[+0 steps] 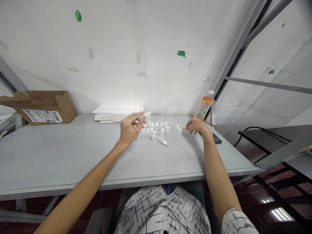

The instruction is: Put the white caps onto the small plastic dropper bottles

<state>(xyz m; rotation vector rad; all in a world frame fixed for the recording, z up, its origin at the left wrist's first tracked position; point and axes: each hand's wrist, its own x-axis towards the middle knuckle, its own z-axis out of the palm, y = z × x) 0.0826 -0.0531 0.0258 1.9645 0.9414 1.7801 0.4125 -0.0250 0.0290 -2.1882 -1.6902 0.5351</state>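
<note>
My left hand (131,128) is closed on a small translucent squeeze bottle (145,115), lifted above the table and tilted. Beneath and right of it, several small white dropper bottles (153,135) stand in a loose group, some with thin looped strips at their tops. One more bottle (162,140) lies on its side in front of them, its tip to the right. My right hand (195,125) is low over the table at the right, fingers pinched on a small white cap (193,133), partly hidden by the fingers. A few loose white caps (178,127) lie left of that hand.
An open cardboard box (46,107) stands at the left. Stacked white sheets or flat boxes (112,112) lie against the wall. A drink bottle with orange contents (205,104) leans at the back right, near a dark phone (216,138). Grey metal frame posts (234,58) rise on the right.
</note>
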